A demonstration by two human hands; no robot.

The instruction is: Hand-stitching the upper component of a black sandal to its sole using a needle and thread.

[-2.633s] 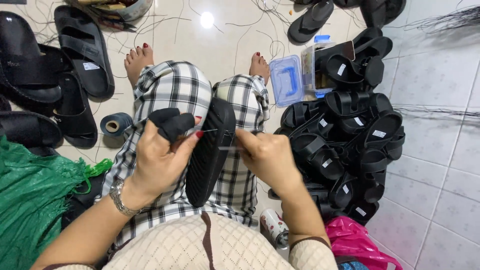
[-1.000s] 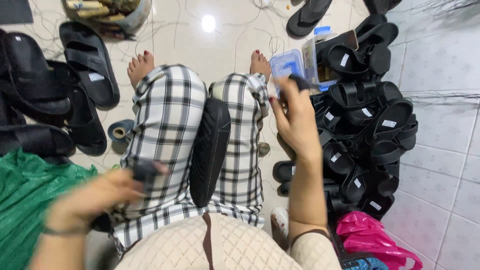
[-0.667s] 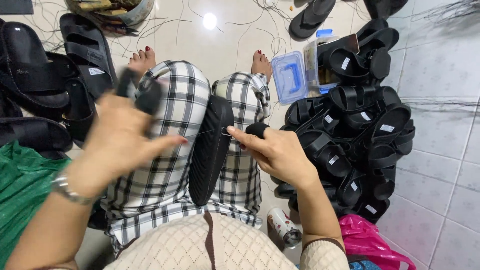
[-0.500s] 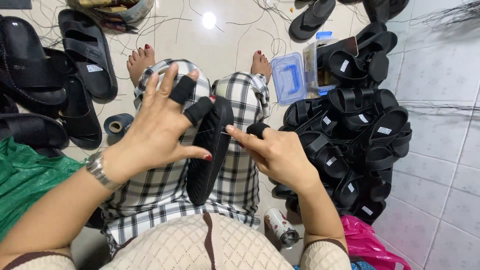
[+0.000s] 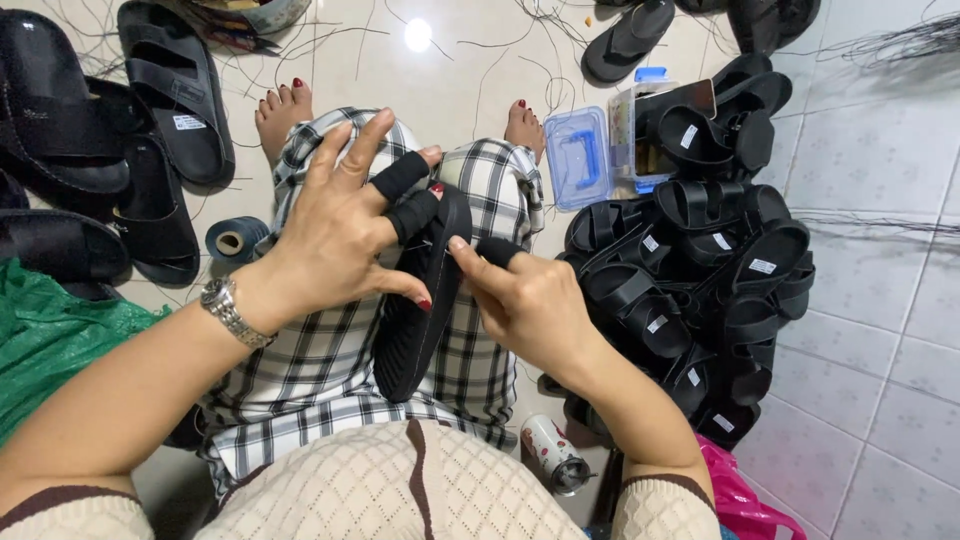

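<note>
Head view, hands (image 5: 440,265) pinching sandal (image 5: 420,300) edge

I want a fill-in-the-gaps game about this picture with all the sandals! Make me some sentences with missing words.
1. Both hands, the left hand and the right hand, are on a black ____ standing on edge between the knees.
2. The wristwatch is on the ____ wrist.
3. The heap of black sandals lies on the person's ____ side.
4. The clear box past the right knee has a ____ handle.

Missing words: sandal; left; right; blue
</note>
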